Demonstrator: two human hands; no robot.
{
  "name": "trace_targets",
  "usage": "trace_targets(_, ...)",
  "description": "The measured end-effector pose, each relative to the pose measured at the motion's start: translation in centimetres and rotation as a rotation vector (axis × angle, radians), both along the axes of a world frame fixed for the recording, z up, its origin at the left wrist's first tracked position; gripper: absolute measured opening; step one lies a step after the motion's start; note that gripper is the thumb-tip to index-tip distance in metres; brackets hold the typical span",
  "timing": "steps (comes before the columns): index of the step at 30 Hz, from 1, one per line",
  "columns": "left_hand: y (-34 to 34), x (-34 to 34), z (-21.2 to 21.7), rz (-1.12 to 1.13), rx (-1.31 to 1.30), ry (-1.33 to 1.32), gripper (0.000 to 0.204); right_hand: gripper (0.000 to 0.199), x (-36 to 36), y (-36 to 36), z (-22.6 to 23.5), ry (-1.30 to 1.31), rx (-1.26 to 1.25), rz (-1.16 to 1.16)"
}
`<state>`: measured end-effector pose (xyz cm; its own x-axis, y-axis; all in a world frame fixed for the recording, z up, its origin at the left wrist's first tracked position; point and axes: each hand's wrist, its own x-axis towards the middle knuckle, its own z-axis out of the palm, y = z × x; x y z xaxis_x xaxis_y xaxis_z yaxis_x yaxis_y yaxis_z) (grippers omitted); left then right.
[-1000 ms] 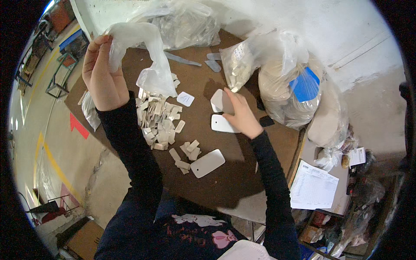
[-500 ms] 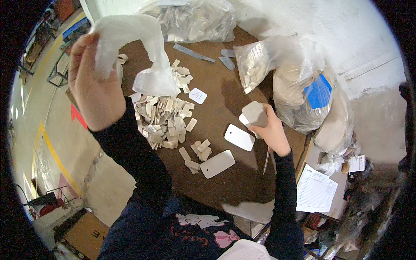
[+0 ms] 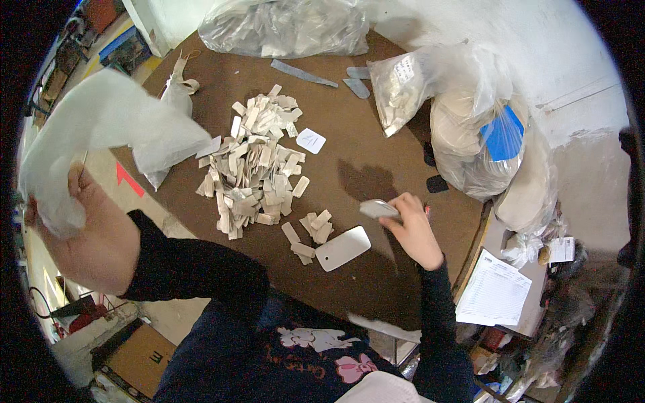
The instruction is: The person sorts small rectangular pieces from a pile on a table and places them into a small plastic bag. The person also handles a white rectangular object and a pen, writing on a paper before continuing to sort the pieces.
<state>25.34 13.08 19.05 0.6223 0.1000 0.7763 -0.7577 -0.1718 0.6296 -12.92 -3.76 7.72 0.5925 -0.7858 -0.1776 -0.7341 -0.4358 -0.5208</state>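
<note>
My left hand [image 3: 94, 232] grips a translucent plastic bag [image 3: 101, 121] and holds it out past the table's left edge. In my right hand [image 3: 416, 235] is a small stack of pale rounded plates [image 3: 380, 209], tilted edge-on above the table. A single pale rounded plate [image 3: 344, 248] with a small dark hole lies left of that hand. Beyond it sit a few loose beige strips [image 3: 309, 235] and a large heap of similar strips [image 3: 255, 178]. A white card with a handwritten mark [image 3: 311, 141] lies right of the heap.
On the brown table [image 3: 322, 174], filled clear bags [image 3: 285, 30] stand at the back, with bulky bags [image 3: 470, 134] at the right. Grey cut pieces [image 3: 304, 72] lie near the back. A limp whitish bag [image 3: 178, 94] lies far left. A printed sheet [image 3: 494, 289] rests at the right.
My left hand has swung left and down with the plastic bag, uncovering the heap. One white plate with a hole has gone from the table near my right hand; the stack there has tilted.
</note>
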Motion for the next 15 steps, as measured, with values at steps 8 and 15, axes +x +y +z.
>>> trace_targets(8,-2.8,-3.6,0.3,0.451,0.431,-0.293,0.050,0.031,-0.9,4.1,-2.6,-0.149,-0.142,0.518)
trace_targets(15,-9.2,-6.8,-4.2,-0.231,0.327,-0.289,0.044,0.043,-3.8,5.4,-0.5,-0.253,-0.224,0.353)
